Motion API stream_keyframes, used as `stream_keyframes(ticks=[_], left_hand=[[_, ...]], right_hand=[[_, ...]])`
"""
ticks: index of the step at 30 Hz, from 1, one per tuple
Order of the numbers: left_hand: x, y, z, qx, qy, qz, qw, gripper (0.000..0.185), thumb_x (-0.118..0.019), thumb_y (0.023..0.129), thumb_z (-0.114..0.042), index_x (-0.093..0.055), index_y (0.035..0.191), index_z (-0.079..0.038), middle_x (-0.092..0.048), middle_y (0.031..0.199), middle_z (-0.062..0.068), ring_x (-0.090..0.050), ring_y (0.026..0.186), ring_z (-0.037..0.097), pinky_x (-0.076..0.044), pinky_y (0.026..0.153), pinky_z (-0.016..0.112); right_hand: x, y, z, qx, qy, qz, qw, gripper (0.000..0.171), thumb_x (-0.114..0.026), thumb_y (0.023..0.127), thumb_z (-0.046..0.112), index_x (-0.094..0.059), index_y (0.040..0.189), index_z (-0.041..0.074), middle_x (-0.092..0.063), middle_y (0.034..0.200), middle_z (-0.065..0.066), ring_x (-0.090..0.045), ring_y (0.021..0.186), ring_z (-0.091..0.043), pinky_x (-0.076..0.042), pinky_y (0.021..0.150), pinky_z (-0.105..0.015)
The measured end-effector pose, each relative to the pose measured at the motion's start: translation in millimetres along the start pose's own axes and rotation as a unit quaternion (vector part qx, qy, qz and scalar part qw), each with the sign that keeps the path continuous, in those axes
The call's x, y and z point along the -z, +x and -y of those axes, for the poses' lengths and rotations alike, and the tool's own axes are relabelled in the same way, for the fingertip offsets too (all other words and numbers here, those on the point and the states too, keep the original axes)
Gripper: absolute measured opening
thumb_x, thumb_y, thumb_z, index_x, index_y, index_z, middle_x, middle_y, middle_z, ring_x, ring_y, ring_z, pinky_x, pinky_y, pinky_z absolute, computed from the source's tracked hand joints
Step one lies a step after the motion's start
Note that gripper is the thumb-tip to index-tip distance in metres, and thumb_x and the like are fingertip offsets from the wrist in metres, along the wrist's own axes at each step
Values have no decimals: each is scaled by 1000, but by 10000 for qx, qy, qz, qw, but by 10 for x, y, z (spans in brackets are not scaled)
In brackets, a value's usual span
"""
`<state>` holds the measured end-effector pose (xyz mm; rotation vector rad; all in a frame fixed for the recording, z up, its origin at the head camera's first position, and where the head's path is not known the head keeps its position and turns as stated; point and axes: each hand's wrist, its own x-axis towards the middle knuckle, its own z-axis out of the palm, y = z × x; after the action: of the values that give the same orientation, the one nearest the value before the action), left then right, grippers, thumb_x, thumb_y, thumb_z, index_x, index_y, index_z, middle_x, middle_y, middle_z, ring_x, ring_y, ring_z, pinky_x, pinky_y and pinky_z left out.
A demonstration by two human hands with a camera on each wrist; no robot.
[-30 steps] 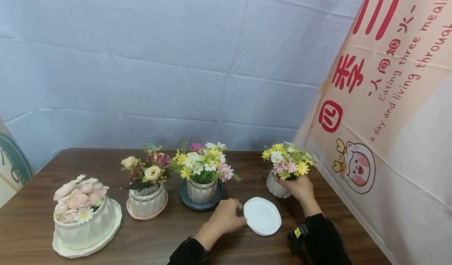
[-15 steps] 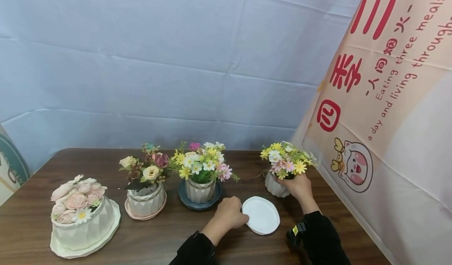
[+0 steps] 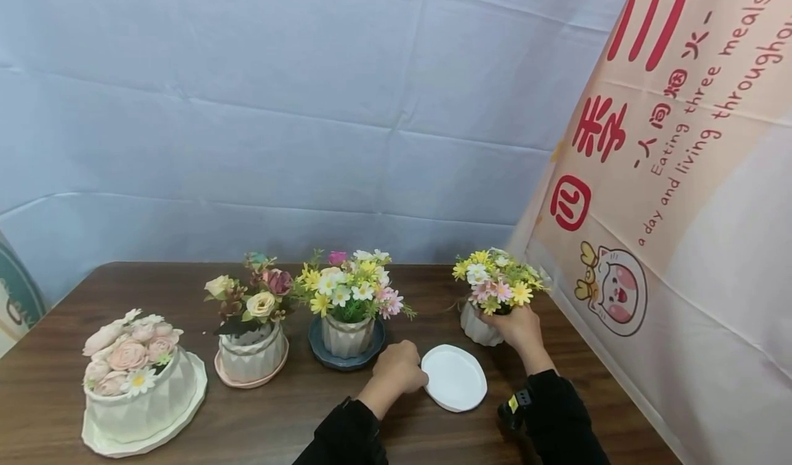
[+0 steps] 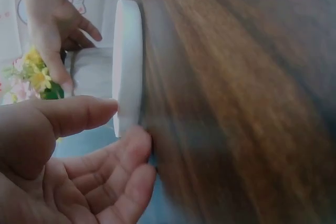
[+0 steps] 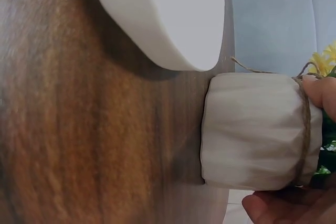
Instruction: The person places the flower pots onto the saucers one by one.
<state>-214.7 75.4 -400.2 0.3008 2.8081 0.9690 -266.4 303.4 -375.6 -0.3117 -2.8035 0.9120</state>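
Note:
A round white saucer (image 3: 454, 378) (image 4: 128, 66) (image 5: 173, 14) lies flat on the brown table (image 3: 278, 410). My left hand (image 3: 419, 377) (image 4: 128, 125) pinches its left rim, with the thumb (image 4: 79, 115) on top and the fingers (image 4: 123, 156) at the lower edge. Just right of the saucer stands a small white ribbed pot (image 3: 475, 326) (image 5: 252, 129) with twine at its rim and yellow, pink and white flowers (image 3: 495, 283). My right hand (image 3: 509, 324) (image 5: 310, 150) grips this pot near its top, and the pot rests upright on the table.
Left of the saucer stand a flower pot on a blue saucer (image 3: 346, 344), a rose pot on a pink saucer (image 3: 250, 358), and a wide white pot of pink roses (image 3: 139, 396). A printed banner (image 3: 668, 210) closes the right side. A blue cloth (image 3: 309, 121) hangs behind.
My left hand's fingers have curled in closer on the saucer's rim. My right hand has stayed on the pot, which has not moved.

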Motion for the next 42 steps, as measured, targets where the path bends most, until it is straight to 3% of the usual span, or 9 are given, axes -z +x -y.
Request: stream_keyframes(ticks=[4, 9, 13, 25, 33, 42], left_hand=[[-12, 2, 30, 79, -507, 199, 9985, 24, -67, 73, -5, -55, 52, -6, -51, 41, 0, -51, 39, 15, -35, 37, 24], [-11, 8, 38, 147, -1130, 363, 9928, 18, -66, 74, 0, -54, 61, -3, -55, 44, 3, -58, 42, 16, -47, 39, 28], [-20, 4, 38, 130, -1463, 352, 9885, 15, -64, 73, 4, -52, 65, -1, -56, 44, 5, -59, 42, 17, -49, 39, 29], [-63, 12, 60, 46, -1740, 231, 9845, 13, -64, 72, 2, -52, 72, -2, -56, 44, 4, -59, 41, 16, -48, 38, 28], [3, -2, 13, -56, -1762, 105, 9843, 14, -66, 73, -1, -52, 76, -3, -55, 45, 3, -58, 41, 16, -48, 38, 27], [31, -22, -35, -45, -1862, 254, 9822, 15, -67, 75, -2, -53, 76, -3, -56, 46, 3, -58, 42, 16, -49, 39, 27]], right_hand=[[1, -6, 0, -6, 14, 26, 10000, 87, -74, 76, 36, -32, 137, -9, -39, 132, -33, -40, 117, -47, -37, 91, -56], [2, -10, 9, -11, -3, 70, 10000, 86, -74, 76, 36, -33, 136, -10, -40, 132, -33, -40, 116, -47, -39, 90, -55], [0, -12, 20, 20, -29, 88, 10000, 86, -74, 76, 38, -35, 135, -11, -41, 130, -34, -42, 114, -47, -40, 88, -55], [-10, -18, -4, 100, -70, 92, 9999, 86, -73, 77, 40, -34, 136, -10, -41, 130, -34, -43, 113, -47, -41, 86, -54], [6, -19, -9, 95, -73, 78, 9999, 87, -72, 78, 41, -33, 137, -10, -41, 129, -34, -43, 113, -47, -41, 87, -54], [15, -23, -9, 48, -61, 78, 9999, 88, -72, 78, 42, -32, 136, -11, -42, 128, -35, -45, 111, -47, -42, 84, -54]])
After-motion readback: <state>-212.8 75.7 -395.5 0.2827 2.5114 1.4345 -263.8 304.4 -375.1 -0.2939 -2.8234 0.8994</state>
